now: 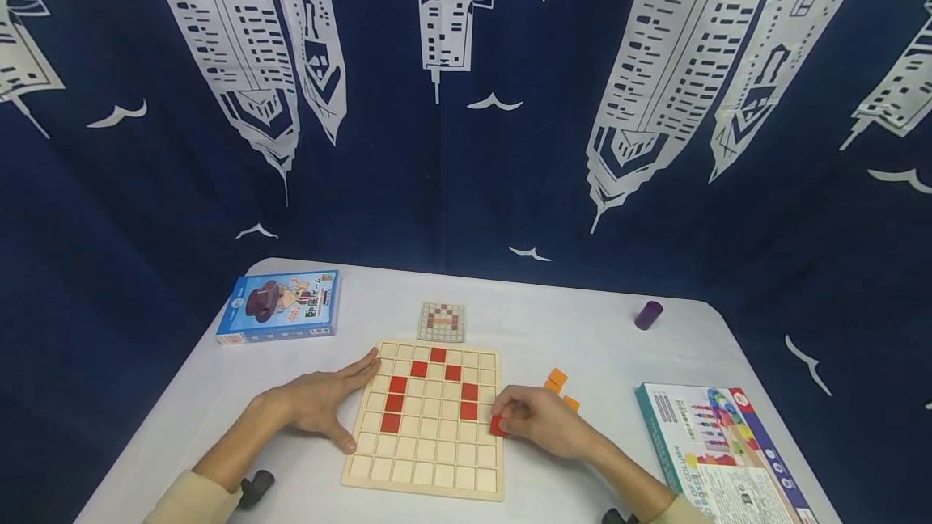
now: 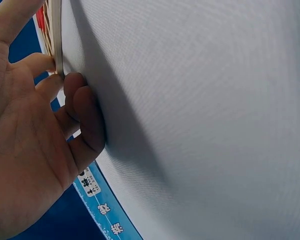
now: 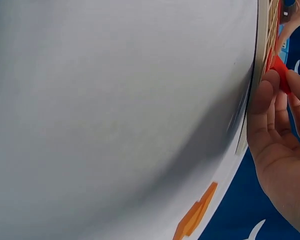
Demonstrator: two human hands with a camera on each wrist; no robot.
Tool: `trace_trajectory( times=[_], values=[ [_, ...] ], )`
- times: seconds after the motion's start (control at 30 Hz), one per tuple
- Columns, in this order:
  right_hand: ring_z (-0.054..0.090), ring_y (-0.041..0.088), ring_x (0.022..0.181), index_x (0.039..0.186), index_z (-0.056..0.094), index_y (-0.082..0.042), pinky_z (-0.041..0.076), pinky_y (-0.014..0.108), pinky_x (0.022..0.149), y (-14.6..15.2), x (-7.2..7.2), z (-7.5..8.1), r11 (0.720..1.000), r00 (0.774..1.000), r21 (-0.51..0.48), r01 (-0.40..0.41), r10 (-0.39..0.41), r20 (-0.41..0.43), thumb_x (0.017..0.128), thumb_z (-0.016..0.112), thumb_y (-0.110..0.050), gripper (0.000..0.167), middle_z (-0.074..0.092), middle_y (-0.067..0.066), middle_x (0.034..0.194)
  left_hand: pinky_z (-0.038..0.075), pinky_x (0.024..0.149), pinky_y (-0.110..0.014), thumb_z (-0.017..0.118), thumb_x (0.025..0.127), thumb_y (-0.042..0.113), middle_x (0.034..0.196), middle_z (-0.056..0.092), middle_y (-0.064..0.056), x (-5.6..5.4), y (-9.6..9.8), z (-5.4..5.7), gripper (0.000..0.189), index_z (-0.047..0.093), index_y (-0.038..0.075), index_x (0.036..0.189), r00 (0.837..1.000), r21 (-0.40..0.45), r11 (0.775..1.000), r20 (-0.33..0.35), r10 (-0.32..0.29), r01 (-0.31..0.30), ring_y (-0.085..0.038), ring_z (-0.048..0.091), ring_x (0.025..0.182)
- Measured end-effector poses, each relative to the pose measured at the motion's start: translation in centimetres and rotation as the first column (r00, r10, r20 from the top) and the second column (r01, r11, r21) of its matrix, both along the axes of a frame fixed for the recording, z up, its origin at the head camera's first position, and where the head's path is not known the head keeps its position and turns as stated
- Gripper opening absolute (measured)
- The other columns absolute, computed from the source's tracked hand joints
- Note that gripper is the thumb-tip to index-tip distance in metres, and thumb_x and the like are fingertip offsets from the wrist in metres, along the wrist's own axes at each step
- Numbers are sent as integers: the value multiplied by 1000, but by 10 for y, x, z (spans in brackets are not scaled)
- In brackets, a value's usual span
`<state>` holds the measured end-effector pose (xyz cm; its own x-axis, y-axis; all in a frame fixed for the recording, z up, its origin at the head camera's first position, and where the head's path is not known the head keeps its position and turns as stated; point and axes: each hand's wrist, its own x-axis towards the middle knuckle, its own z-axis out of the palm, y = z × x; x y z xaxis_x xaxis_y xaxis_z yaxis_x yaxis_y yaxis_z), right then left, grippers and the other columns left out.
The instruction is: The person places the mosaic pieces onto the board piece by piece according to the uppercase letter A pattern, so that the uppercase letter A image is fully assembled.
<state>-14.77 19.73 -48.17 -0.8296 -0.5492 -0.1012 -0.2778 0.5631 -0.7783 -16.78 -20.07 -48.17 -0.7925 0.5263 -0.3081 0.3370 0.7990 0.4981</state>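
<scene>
Head cam looks forward and down from above the near edge of the counter (image 1: 582,330), taking in the whole wooden board (image 1: 425,419). Both wrist cams sit v. close, skimming the cloth (tilted sideways); each shares only the board's edge (image 2: 57,35) w/ the head view.

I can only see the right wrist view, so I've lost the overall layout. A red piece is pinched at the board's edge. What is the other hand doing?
Observer: The left hand lies flat against the left edge of the wooden grid board.
Operator: How many red tiles are already placed?
Observer: Eight, forming an arch on the board; the right hand holds another red tile.
Operator: Any pattern reference?
Observer: A small pattern card lies just beyond the board.
</scene>
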Motion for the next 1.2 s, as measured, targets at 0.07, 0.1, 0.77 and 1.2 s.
trace_trajectory(
  times=[0.07,0.1,0.77,1.2],
  values=[
    [60,8,78,98,71,-23,52,22,69,-4,0,1,1000,1000,-13,1,-1,11,91,71,-11,14,65,-8,87,38,107,-65,90,53,61,170,5,1,0,0,0,133,25,19,161,1000,-2,1000,0,4,-4,-39,33,147],
    [61,8,78,99,71,-23,53,22,69,-6,-1,1,1000,1000,-21,0,0,15,92,71,-11,14,66,-8,87,38,107,-66,90,53,60,170,5,1,0,1,0,133,25,19,161,1000,0,1000,2,5,-5,-39,33,147],
    [61,5,75,97,70,-19,53,21,71,-38,-5,-7,997,999,-65,-35,36,9,90,72,-8,13,66,-8,84,37,108,-65,90,54,59,170,5,1,0,1,1,132,25,19,161,1000,3,1000,11,4,-4,-38,32,148],
    [58,4,71,92,71,-20,50,21,65,-44,-3,-8,999,999,8,-40,40,-13,88,75,-12,10,64,-11,78,37,107,-67,90,53,60,170,5,3,1,1,0,133,25,20,161,1000,-4,1000,11,17,-17,-39,32,148]
  ],
)
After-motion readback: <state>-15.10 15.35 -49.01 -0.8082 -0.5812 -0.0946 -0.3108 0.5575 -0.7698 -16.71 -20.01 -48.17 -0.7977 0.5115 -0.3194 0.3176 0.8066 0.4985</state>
